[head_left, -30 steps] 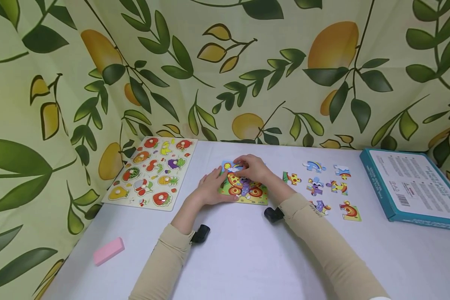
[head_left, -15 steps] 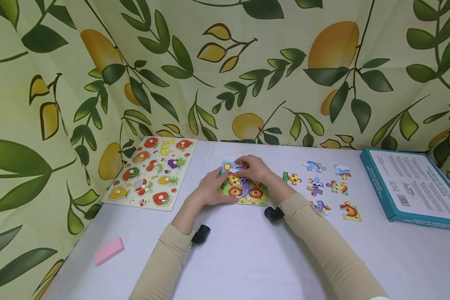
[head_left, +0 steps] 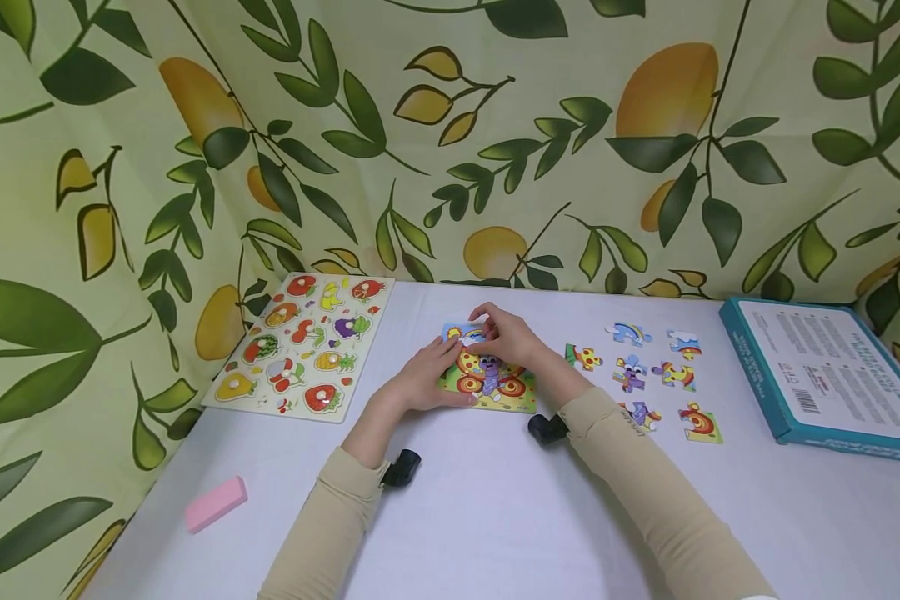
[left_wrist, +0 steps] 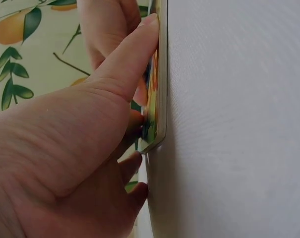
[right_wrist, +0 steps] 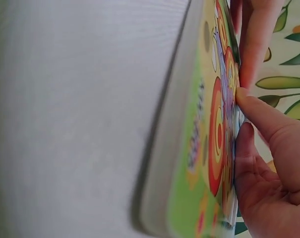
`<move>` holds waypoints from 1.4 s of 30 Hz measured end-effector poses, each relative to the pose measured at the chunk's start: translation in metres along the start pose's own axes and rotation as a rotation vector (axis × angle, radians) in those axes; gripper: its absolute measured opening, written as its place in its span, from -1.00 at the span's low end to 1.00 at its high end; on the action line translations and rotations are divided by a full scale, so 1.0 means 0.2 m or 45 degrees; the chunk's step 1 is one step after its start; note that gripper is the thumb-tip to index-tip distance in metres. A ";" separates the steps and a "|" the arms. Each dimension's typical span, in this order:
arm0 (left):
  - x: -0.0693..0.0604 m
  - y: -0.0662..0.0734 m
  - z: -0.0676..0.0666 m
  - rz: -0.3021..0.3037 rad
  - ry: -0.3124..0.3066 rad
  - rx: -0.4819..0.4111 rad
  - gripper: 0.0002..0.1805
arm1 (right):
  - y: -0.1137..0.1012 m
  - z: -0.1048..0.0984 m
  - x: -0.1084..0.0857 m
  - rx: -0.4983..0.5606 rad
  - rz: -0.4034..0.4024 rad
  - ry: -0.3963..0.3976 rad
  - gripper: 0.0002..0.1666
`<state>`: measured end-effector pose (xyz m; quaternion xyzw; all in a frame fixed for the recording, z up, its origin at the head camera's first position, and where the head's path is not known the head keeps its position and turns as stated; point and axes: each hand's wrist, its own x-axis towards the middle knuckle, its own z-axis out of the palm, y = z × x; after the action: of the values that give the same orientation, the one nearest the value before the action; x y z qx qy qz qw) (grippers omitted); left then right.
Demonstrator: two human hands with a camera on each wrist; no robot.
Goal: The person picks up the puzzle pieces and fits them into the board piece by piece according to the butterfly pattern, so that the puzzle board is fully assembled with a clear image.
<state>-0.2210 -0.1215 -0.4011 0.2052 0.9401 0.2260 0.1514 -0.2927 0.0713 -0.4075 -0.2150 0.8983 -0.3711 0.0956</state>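
Note:
In the head view the butterfly puzzle board (head_left: 506, 398) lies flat, its front edge towards the person. The left hand (head_left: 422, 377) rests along its left side, the fingers extended over the upper left and the thumb at the front edge. In the left wrist view that hand's thumb (left_wrist: 125, 62) lies straight along the board (left_wrist: 163, 74). Over the board's upper part, the right hand (head_left: 512, 337) touches the picture with its thumb, the index finger arched above. The right wrist view shows this hand (right_wrist: 273, 163) against the board (right_wrist: 189, 198); whether a piece is beneath the fingertips is unclear.
Several loose puzzle pieces (head_left: 633, 372) lie right of the board. A teal-edged box (head_left: 832, 367) is farther right. On the left are a fruit board (head_left: 307, 333) and a pink block (head_left: 217, 504). A patterned curtain (head_left: 420, 208) hangs behind the table.
The right index finger has risen slightly and its tip stands farther from the thumb. The left fingertips have shifted a little over the board's upper left. The board and loose pieces look unmoved.

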 end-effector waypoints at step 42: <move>0.00 0.01 0.01 -0.036 0.050 0.020 0.05 | 0.58 -0.70 -0.51 -0.170 0.519 0.102 -0.28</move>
<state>-0.2202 -0.1198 -0.4019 0.1887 0.9475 0.2204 0.1346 -0.2846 0.2789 -0.3901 -0.0198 0.9488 -0.2920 0.1185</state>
